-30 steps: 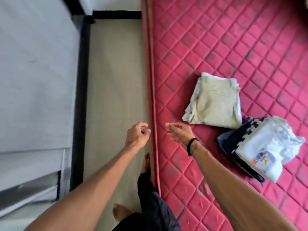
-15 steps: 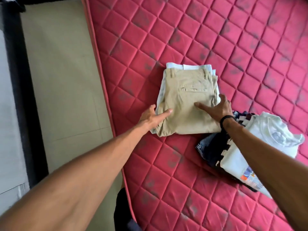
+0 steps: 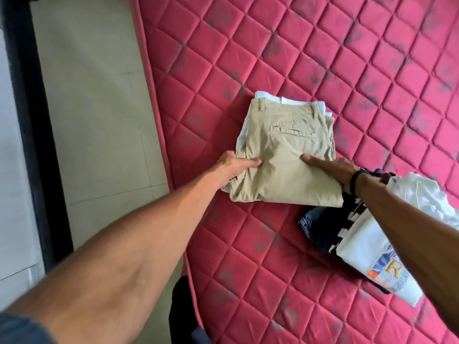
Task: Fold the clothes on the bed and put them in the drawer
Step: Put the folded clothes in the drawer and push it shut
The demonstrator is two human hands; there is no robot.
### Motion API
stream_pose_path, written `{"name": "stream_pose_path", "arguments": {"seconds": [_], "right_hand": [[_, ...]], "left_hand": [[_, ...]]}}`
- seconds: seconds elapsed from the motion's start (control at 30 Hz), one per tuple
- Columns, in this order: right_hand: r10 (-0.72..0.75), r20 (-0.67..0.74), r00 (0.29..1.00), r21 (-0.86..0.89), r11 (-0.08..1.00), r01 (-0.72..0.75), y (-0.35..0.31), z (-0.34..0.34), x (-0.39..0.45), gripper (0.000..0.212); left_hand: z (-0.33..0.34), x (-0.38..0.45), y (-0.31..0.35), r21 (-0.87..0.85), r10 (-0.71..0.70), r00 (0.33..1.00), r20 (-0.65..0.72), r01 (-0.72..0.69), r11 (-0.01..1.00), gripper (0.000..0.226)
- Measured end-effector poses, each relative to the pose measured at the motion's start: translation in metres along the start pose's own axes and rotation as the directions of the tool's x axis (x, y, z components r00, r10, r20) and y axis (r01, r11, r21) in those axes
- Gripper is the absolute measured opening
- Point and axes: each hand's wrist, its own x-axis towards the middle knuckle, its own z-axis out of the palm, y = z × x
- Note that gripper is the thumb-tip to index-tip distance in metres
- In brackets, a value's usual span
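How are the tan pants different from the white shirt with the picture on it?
The tan pants are folded into a neat, flat rectangle; the white shirt looks looser and rumpled at its far end. The pants are plain khaki with a back pocket showing; the shirt carries a colourful print. Both hands, left and right, are on the pants; neither holds the shirt. Both garments lie on the red mattress.

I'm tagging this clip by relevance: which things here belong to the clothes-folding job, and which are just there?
Part of the job:
- folded khaki trousers, under both hands: left hand, right hand
- light blue garment beneath them
- white printed T-shirt
- dark garment under it

Just there:
- red mattress
- floor
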Motion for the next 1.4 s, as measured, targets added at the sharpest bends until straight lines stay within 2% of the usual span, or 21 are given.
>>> {"name": "stream_pose_path", "arguments": {"seconds": [0.1,0.13,0.23,0.27,0.3,0.37,0.43,0.5,0.6,0.67,0.73,0.83,0.97,1.1,1.17,1.27,1.33,1.4], "right_hand": [[-0.025,0.101,0.995,0.121,0.993,0.012,0.002,0.023,-0.028,0.086],[-0.048,0.112,0.993,0.145,0.989,0.031,0.004,0.034,-0.038,0.08],[-0.177,0.233,0.956,0.231,0.965,0.122,0.003,0.069,-0.072,0.069],[-0.22,0.332,0.917,0.253,0.957,0.138,0.002,0.084,-0.087,0.067],[-0.262,0.421,0.868,0.26,0.952,0.162,0.0,0.096,-0.102,0.064],[-0.311,0.541,0.781,0.235,0.948,0.214,-0.001,0.125,-0.128,0.066],[-0.302,0.574,0.761,0.179,0.953,0.244,-0.006,0.153,-0.153,0.067],[-0.285,0.614,0.736,0.086,0.951,0.297,-0.016,0.192,-0.192,0.054],[-0.225,0.667,0.71,0.001,0.953,0.302,-0.026,0.242,-0.242,0.044],[-0.188,0.715,0.673,-0.061,0.943,0.328,-0.03,0.281,-0.278,0.042],[-0.173,0.753,0.634,-0.119,0.913,0.391,-0.031,0.317,-0.31,0.039],[-0.128,0.829,0.545,-0.2,0.842,0.502,-0.021,0.385,-0.374,0.045],[-0.069,0.898,0.434,-0.265,0.703,0.66,0.002,0.468,-0.456,0.073],[0.065,0.948,0.311,-0.292,0.562,0.774,0.04,0.553,-0.536,0.074],[0.134,0.952,0.275,-0.305,0.484,0.82,0.063,0.592,-0.568,0.069],[0.22,0.94,0.262,-0.326,0.342,0.881,0.098,0.649,-0.599,0.067],[0.266,0.924,0.274,-0.346,0.282,0.895,0.118,0.681,-0.606,0.074],[0.297,0.914,0.276,-0.354,0.252,0.901,0.139,0.711,-0.605,0.07]], "left_hand": [[-0.033,-0.018,-0.018,-0.028,-0.028,0.999,0.044,0.03,0.999,0.117],[-0.042,-0.027,-0.027,-0.037,-0.026,0.998,0.053,0.028,0.999,0.117],[-0.073,-0.063,-0.063,-0.113,-0.032,0.999,0.008,0.033,0.993,0.085],[-0.087,-0.078,-0.08,-0.153,-0.051,0.999,-0.012,0.048,0.987,0.069],[-0.099,-0.09,-0.096,-0.195,-0.065,0.998,-0.015,0.061,0.979,0.063],[-0.126,-0.125,-0.13,-0.25,-0.082,0.996,-0.024,0.073,0.966,0.051],[-0.147,-0.159,-0.165,-0.299,-0.117,0.992,-0.044,0.098,0.949,0.045],[-0.169,-0.208,-0.213,-0.395,-0.175,0.98,-0.091,0.126,0.91,0.04],[-0.19,-0.268,-0.284,-0.513,-0.272,0.949,-0.162,0.154,0.844,0.049],[-0.2,-0.309,-0.336,-0.604,-0.305,0.933,-0.191,0.133,0.786,0.054],[-0.204,-0.351,-0.38,-0.68,-0.333,0.913,-0.236,0.09,0.728,0.049],[-0.2,-0.426,-0.464,-0.768,-0.372,0.869,-0.326,-0.014,0.64,0.05],[-0.171,-0.511,-0.566,-0.861,-0.443,0.81,-0.384,-0.142,0.488,0.048],[-0.126,-0.577,-0.66,-0.906,-0.549,0.726,-0.416,-0.277,0.32,0.042],[-0.102,-0.597,-0.698,-0.917,-0.572,0.717,-0.399,-0.325,0.233,0.04],[-0.068,-0.607,-0.75,-0.917,-0.61,0.707,-0.359,-0.388,0.09,0.035],[-0.051,-0.602,-0.779,-0.912,-0.624,0.707,-0.333,-0.409,0.024,0.036],[-0.038,-0.591,-0.807,-0.904,-0.642,0.698,-0.317,-0.428,-0.019,0.034]]}}
